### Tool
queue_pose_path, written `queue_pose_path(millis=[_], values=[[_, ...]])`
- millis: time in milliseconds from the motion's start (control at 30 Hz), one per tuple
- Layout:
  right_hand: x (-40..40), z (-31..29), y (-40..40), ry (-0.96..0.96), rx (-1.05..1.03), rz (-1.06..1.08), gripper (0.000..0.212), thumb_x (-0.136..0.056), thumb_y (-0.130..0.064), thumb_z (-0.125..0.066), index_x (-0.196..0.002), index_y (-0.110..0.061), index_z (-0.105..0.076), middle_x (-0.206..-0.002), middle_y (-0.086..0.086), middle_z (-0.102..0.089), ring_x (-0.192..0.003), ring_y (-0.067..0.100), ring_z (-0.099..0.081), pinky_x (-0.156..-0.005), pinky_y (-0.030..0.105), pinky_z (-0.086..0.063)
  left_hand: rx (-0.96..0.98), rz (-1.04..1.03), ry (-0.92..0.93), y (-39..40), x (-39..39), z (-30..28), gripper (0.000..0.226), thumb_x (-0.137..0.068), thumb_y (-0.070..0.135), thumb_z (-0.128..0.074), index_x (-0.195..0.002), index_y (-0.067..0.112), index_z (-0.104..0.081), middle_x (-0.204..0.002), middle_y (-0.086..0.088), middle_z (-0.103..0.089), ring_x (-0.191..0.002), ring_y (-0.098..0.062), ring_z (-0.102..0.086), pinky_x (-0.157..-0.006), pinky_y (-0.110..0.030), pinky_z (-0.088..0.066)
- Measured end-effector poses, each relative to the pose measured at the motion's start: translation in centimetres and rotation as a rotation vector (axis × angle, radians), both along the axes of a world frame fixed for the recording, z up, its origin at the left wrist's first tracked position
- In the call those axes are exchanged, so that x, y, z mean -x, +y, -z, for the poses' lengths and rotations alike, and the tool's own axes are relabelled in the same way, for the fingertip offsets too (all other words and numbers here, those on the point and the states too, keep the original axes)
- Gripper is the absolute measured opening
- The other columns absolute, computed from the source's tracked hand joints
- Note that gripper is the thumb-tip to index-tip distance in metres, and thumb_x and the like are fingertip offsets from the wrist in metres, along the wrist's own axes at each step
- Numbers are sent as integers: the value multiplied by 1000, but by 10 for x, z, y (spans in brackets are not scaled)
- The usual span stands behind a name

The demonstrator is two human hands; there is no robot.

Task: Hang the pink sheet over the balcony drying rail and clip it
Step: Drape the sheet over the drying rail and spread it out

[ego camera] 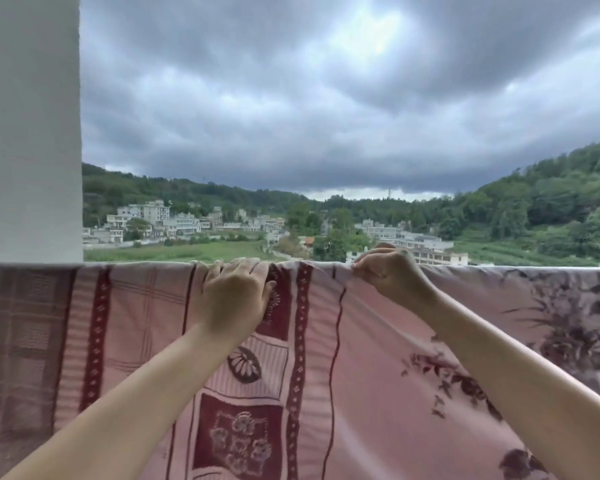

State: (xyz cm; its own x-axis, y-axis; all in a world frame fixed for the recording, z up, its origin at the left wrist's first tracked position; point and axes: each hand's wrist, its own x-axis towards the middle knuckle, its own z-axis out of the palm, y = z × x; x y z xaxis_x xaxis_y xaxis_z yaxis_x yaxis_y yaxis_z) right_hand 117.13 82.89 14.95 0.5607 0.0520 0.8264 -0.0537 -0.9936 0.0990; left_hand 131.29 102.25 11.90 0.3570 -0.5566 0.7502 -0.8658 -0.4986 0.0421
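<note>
A pink sheet [371, 358] with dark red patterned bands and a flower print hangs draped over the balcony rail, which it hides completely. My left hand [234, 296] grips the sheet's top fold, fingers curled over the rail line. To its right, my right hand [388, 275] pinches a small bunch of the fabric at the top edge. No clip is visible.
A white wall pillar [30, 126] stands at the left, meeting the rail. A checked pink cloth [18, 341] hangs at the far left and a greyer flower-printed stretch [568, 306] at the right. Beyond the rail lie open air, houses and hills.
</note>
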Motion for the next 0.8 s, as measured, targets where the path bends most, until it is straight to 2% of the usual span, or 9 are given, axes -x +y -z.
queue_pose_path(millis=[133, 233, 333, 400, 500, 567, 667, 733, 800], values=[[-8, -6, -22, -32, 153, 30, 8, -67, -5, -65, -60, -4, -63, -60, 10, -67, -61, 25, -64, -64, 26, -47, 175, -3, -3, -19, 6, -4, 18, -85, 13, -59, -99, 4, -68, -100, -13, -72, -95, -30, -66, -94, -46, -46], [-10, -32, -33, -5, 257, 270, 6, -70, -1, -67, -69, -4, -62, -66, 11, -67, -65, 28, -65, -60, 33, -53, 139, -68, -104, -24, 9, -14, 4, -76, -2, -66, -76, 1, -68, -68, -10, -60, -69, -25, -56, -66, -36, -51], [-22, -65, -45, 158, 153, 512, 17, -84, 0, -47, -97, -3, -57, -96, 14, -67, -92, 31, -63, -74, 36, -50, 102, -142, -67, -34, 10, -34, 17, -88, -4, -44, -83, 0, -60, -75, -7, -55, -58, -18, -44, -55, -23, -42], [-37, -81, -54, 156, 36, 600, 23, -87, 2, -41, -104, 0, -56, -104, 18, -64, -99, 34, -60, -76, 38, -49, 151, -150, -49, -49, 8, -51, 21, -91, -4, -35, -86, 1, -54, -81, -10, -53, -51, -14, -41, -46, -17, -33], [-58, -91, -75, 101, -157, 624, 28, -88, 3, -37, -108, 5, -57, -109, 23, -63, -105, 35, -59, -81, 37, -50, 143, -214, 0, -82, -3, -68, 20, -89, -5, -34, -90, 0, -53, -77, -11, -50, -54, -16, -42, -50, -22, -36], [-61, -88, -84, 259, -173, 586, 27, -88, 1, -37, -100, 5, -60, -103, 20, -65, -98, 30, -61, -78, 32, -49, -22, -288, 175, -100, -12, -70, 13, -89, 2, -42, -89, 1, -55, -71, -6, -50, -59, -15, -45, -54, -24, -37], [-53, -65, -93, 702, -187, 545, 21, -87, -6, -43, -67, -3, -52, -72, 4, -53, -65, 15, -50, -52, 18, -38, -249, -265, 405, -110, -28, -70, 20, -87, 10, -48, -68, 10, -53, -65, 3, -45, -55, -7, -40, -47, -16, -33], [-41, -54, -101, 946, -244, 506, 14, -87, -11, -46, -78, -6, -56, -79, 2, -49, -69, 13, -45, -46, 14, -32, -213, -178, 389, -105, -20, -69, 32, -90, 13, -46, -58, 11, -45, -58, 4, -39, -48, -8, -33, -44, -15, -28], [-25, -51, -111, 994, -325, 405, 9, -88, -12, -45, -87, -10, -54, -84, 0, -49, -76, 11, -46, -50, 11, -36, -56, -59, 254, -104, 11, -62, 27, -94, 16, -43, -73, 4, -56, -55, 1, -42, -45, -10, -36, -44, -15, -28]])
